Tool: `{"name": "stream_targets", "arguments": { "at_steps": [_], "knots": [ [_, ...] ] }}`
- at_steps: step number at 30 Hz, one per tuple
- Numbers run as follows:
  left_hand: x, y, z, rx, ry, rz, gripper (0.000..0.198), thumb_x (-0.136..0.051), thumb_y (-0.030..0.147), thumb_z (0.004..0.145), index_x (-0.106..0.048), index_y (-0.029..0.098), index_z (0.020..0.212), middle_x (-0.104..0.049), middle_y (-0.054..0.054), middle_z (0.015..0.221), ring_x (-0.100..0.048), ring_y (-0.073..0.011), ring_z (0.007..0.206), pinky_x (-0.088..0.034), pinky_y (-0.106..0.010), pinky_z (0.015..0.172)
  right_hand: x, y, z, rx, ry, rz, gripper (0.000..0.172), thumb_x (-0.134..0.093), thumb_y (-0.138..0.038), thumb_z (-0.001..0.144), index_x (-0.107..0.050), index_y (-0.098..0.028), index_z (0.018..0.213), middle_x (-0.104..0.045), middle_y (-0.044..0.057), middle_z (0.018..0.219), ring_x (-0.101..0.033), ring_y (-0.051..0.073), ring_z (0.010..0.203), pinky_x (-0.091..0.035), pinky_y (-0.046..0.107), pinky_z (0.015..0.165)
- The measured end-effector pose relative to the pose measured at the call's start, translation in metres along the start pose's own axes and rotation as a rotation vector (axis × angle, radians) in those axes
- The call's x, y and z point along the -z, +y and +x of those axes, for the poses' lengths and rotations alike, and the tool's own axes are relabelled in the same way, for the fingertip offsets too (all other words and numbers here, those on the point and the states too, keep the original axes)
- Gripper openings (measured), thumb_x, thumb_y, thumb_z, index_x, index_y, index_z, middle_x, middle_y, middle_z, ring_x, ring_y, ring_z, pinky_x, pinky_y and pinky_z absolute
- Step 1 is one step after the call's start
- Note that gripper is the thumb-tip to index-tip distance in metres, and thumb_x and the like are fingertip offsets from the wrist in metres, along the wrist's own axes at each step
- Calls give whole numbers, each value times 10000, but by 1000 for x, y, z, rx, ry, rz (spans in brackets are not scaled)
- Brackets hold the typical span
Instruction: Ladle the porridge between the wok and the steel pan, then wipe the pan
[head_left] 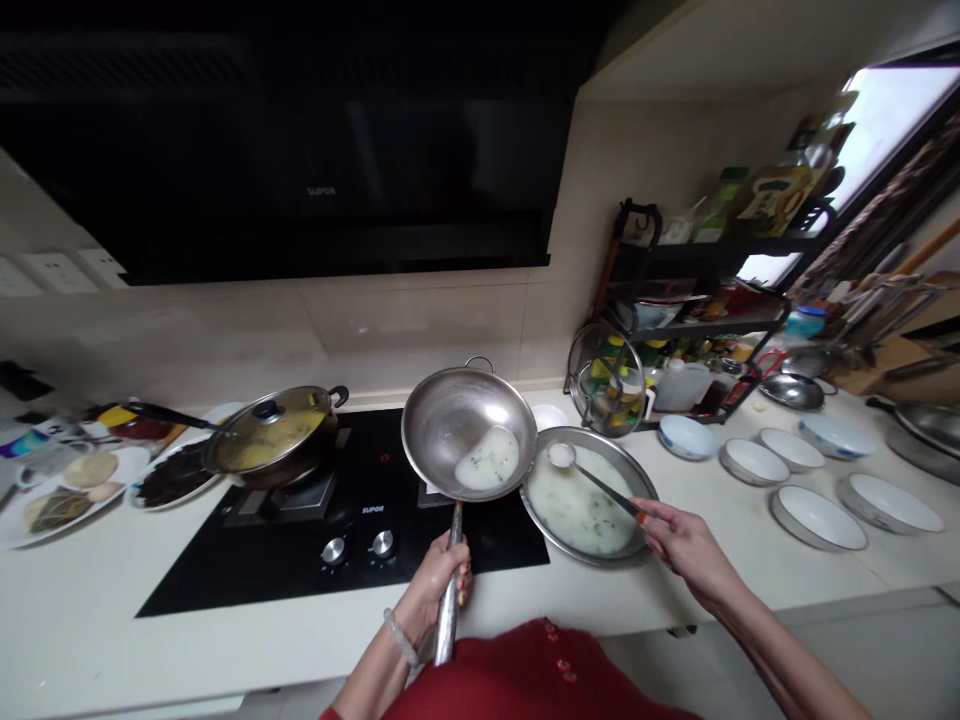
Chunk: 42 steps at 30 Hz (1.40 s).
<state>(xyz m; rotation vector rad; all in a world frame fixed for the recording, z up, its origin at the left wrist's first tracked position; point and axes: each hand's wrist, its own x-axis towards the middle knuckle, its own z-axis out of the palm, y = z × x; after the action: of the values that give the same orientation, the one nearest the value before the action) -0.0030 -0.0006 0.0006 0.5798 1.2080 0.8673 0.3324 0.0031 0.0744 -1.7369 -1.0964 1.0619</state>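
Observation:
My left hand (440,577) is closed round the long metal handle of a steel wok (457,420), which I hold tilted above the black stove (300,520). A pool of white liquid with green flecks lies at the wok's low right side. My right hand (679,540) grips the handle of a ladle (592,480). Its bowl, full of white liquid, hangs over a wide metal basin (637,480) of the same white soup. The basin stands on the counter just right of the stove, its rim under the wok's edge.
A lidded pan (270,435) sits on the left burner. Plates of food (67,490) lie at far left. Several white bowls (817,515) stand on the counter at right, behind them a rack (675,330) of bottles and a glass lid. A range hood hangs overhead.

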Motion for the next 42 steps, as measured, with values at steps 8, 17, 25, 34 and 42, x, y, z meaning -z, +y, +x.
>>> {"name": "stream_targets", "arguments": {
  "at_steps": [8,17,25,34,42],
  "knots": [
    [-2,3,3,45,83,124,225,-613,212,677,-397,229,740,-415,99,445,-338,-57,335,-271,-148,332,21,68,-1,537,215,-710,403,-427,-347,847,-715,-212,1095,-771,115,899,-719,266,682,-543,339,594],
    [-7,4,1,-29,157,282,227,-588,125,706,-385,226,713,-435,84,463,-371,-70,332,-299,-162,323,17,71,-6,696,350,-904,411,-409,-221,903,-644,-159,1234,-759,136,1003,-734,241,733,-553,297,592],
    [-6,3,5,-98,214,396,257,-602,91,709,-389,233,712,-428,81,436,-389,-92,307,-279,-182,326,-45,16,8,628,47,-702,440,-368,-270,931,-637,-158,1261,-766,121,977,-733,265,875,-558,351,799],
    [-6,3,4,-99,213,432,228,-569,102,714,-388,239,734,-420,86,446,-404,-106,320,-304,-203,342,-101,-23,30,455,-156,-954,447,-405,-140,898,-614,-124,1293,-756,152,838,-722,289,791,-490,331,722],
    [-8,5,1,-94,217,428,231,-533,71,715,-377,242,725,-420,86,451,-404,-106,317,-297,-203,329,-105,-20,46,325,-181,-348,317,-452,-197,780,-733,-164,924,-727,57,753,-678,228,778,-495,296,689]
  ]
}}
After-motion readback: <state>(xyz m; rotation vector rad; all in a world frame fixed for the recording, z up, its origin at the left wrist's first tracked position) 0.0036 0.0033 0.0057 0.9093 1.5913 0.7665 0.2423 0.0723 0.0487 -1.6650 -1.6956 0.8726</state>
